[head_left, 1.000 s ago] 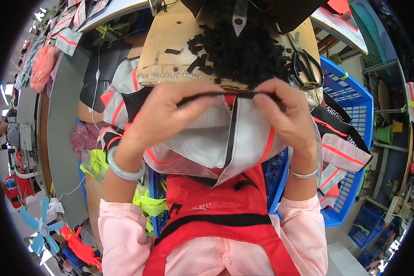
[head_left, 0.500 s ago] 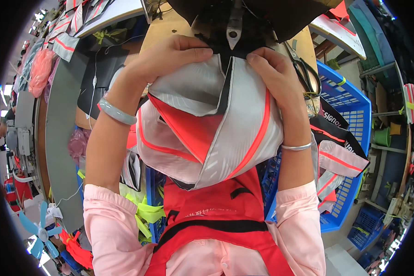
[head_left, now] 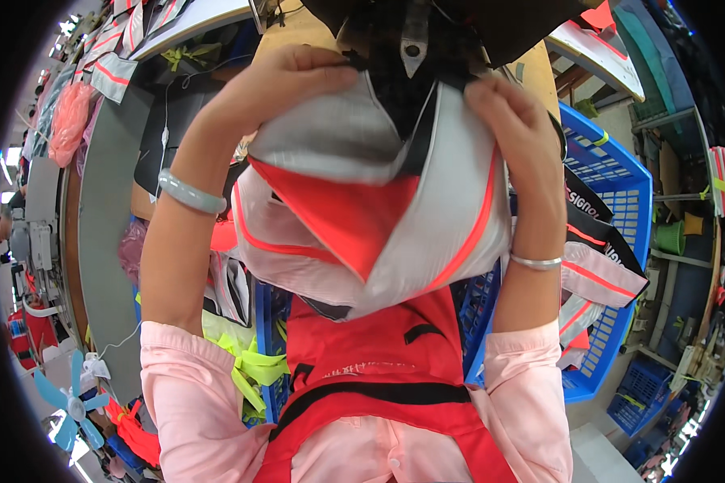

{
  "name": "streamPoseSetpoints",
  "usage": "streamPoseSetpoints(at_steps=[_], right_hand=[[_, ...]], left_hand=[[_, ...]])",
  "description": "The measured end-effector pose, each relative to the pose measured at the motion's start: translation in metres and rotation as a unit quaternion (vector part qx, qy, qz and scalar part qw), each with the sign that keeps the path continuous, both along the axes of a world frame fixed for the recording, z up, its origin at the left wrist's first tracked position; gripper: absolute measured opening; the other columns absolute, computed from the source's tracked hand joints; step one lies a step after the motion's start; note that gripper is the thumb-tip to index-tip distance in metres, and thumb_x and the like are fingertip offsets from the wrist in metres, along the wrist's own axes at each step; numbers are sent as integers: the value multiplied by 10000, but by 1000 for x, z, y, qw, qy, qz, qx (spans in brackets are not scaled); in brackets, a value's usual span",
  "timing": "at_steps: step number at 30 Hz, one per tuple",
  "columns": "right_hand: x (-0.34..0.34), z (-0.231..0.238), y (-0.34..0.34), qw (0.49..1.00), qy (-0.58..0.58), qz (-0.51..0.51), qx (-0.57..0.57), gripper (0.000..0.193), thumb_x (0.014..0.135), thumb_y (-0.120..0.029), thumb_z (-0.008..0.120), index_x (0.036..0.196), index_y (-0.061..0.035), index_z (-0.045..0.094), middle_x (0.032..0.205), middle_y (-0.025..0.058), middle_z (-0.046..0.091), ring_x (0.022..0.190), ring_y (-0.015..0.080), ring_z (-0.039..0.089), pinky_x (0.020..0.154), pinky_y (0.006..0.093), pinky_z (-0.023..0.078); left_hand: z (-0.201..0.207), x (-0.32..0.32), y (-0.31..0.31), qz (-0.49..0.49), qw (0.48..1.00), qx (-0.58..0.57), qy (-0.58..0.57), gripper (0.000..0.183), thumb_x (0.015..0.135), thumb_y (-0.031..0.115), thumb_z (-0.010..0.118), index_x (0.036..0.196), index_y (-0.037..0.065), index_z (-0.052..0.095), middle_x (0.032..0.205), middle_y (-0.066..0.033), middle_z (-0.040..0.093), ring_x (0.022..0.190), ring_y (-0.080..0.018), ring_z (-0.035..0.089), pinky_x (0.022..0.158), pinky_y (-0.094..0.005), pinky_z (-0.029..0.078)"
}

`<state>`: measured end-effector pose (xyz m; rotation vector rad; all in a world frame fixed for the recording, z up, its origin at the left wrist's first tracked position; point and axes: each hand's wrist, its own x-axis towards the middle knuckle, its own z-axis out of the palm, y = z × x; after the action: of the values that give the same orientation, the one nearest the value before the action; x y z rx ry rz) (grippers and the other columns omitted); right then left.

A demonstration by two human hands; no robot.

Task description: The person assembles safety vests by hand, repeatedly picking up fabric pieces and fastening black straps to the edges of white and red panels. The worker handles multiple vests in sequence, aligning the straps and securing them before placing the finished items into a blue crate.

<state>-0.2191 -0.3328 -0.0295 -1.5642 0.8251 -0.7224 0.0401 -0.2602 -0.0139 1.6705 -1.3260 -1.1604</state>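
Note:
A grey and white sewn fabric piece (head_left: 451, 217) with red stripes, a red panel and dark edging hangs between my two hands. My left hand (head_left: 294, 84) pinches its upper left edge between thumb and fingers. At the upper right edge, my right hand (head_left: 519, 125) pinches the same piece, slightly blurred. The edges part in a V between my hands, with dark material showing in the gap. Just beyond is a dark machine with a pointed metal part (head_left: 412, 52). The fabric's lower folds hang over my red apron (head_left: 379, 346).
A blue plastic basket (head_left: 620, 169) with striped fabric pieces and black strips stands at the right. Yellow-green strips (head_left: 258, 370) lie by my left sleeve. The wooden tabletop (head_left: 294, 32) is around the machine. At the lower left is a light blue fan (head_left: 74, 406).
My hands have moved apart, the left leftward and up, the right to the right, widening the V in the fabric. The scissors beside my right hand are now mostly hidden behind it.

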Motion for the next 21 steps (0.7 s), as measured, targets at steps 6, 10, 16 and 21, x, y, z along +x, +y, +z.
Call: streamPoseSetpoints(at_steps=[6, 10, 16, 21], right_hand=[[5, -8, 28, 998, -42, 45, 23, 240, 890, -210, 637, 962, 19, 644, 813, 9, 634, 695, 65, 541, 626, 206, 443], [14, -8, 20, 997, -43, 44, 42, 213, 857, -167, 650, 959, 20, 636, 804, 2, 621, 703, 60, 536, 627, 202, 439], [21, -19, 10, 998, -32, 38, 32, 219, 858, -207, 633, 906, 6, 626, 760, -16, 587, 685, 50, 509, 624, 207, 419], [31, -26, 2, 993, -94, 19, 71, 210, 856, -223, 612, 870, -13, 615, 697, -25, 532, 639, 55, 463, 604, 205, 382]], left_hand=[[11, -32, 16, -117, 991, -22, -63, 258, 853, 184, 676, 998, -28, 666, 826, 17, 644, 757, -24, 541, 683, -202, 456], [9, -39, 10, -161, 978, -62, -117, 243, 849, 186, 674, 968, -26, 674, 809, 6, 643, 754, -34, 549, 686, -204, 456], [2, -31, 4, -113, 983, -49, -135, 303, 834, 235, 706, 988, -25, 676, 836, -9, 662, 769, -50, 566, 708, -207, 464], [-2, -26, -9, -92, 981, -55, -161, 367, 823, 265, 724, 1033, -31, 667, 874, -30, 670, 795, -68, 585, 735, -207, 471]])
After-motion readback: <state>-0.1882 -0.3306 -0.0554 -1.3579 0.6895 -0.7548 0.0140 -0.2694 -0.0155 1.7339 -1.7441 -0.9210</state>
